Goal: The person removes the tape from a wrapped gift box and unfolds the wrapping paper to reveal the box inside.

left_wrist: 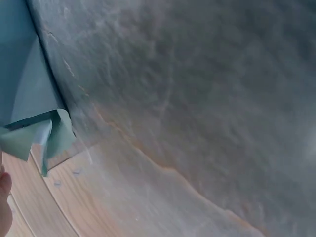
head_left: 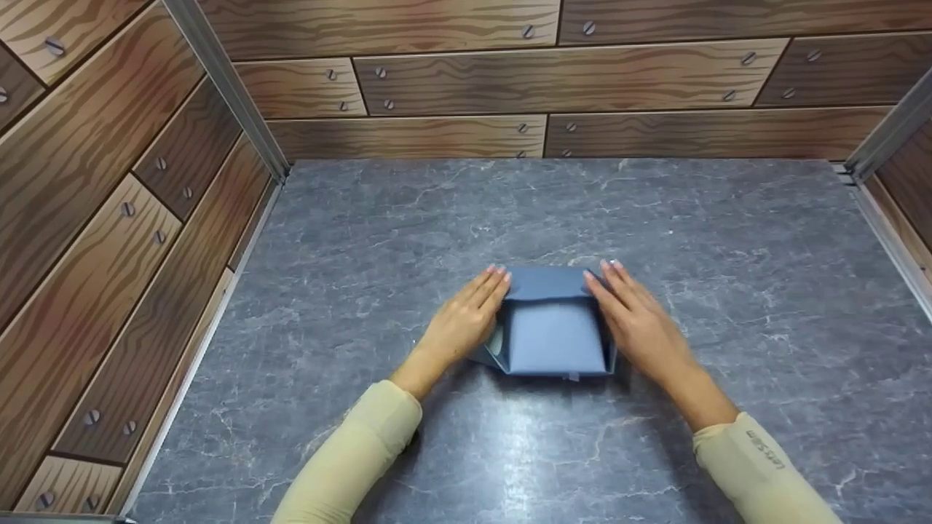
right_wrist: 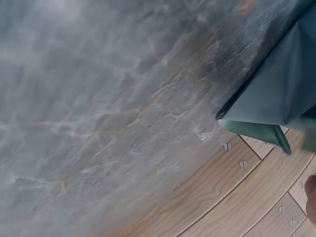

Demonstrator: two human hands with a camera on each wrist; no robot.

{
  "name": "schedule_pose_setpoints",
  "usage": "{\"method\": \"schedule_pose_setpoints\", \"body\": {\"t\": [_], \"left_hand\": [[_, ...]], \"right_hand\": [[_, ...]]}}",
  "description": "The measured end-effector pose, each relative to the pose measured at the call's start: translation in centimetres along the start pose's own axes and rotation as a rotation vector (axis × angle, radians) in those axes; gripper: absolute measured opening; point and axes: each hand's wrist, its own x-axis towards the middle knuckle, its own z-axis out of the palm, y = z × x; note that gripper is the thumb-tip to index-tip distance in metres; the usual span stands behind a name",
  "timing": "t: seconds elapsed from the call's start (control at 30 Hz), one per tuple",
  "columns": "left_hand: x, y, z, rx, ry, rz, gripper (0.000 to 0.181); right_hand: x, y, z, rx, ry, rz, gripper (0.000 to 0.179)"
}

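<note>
A blue folding cardboard box sits between my two hands, with its upper part folded into a band along the far side. Pale green lining shows at its left side, and a small clear tab sticks out at the near edge. My left hand rests along the left side, its straight fingers at the far left corner. On the opposite side my right hand touches the far right corner with extended fingers. Both thumbs are hidden in the head view. Green-lined flaps project from the box in both wrist views, near a fingertip.
The box stands on a grey marbled tabletop. Wood-patterned panels rise behind it and on the left, with metal corner posts at the sides. Light reflects off the tabletop in front of the box.
</note>
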Motion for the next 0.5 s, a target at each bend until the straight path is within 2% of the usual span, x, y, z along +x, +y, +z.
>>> {"method": "schedule_pose_setpoints", "body": {"t": [0.13,0.23,0.5], "left_hand": [[0.3,-0.3,0.6,0.035,0.005,-0.032,0.063],[0.6,-0.5,0.9,0.076,-0.006,-0.043,0.061],[0.7,-0.9,1.7,0.152,-0.075,-0.066,0.057]], "right_hand": [[0.2,0.3,0.4,-0.073,-0.067,-0.012,0.068],[0.4,0.6,0.7,-0.111,-0.094,-0.017,0.072],[0.7,1.0,1.3,-0.144,-0.161,0.035,0.071]]}}
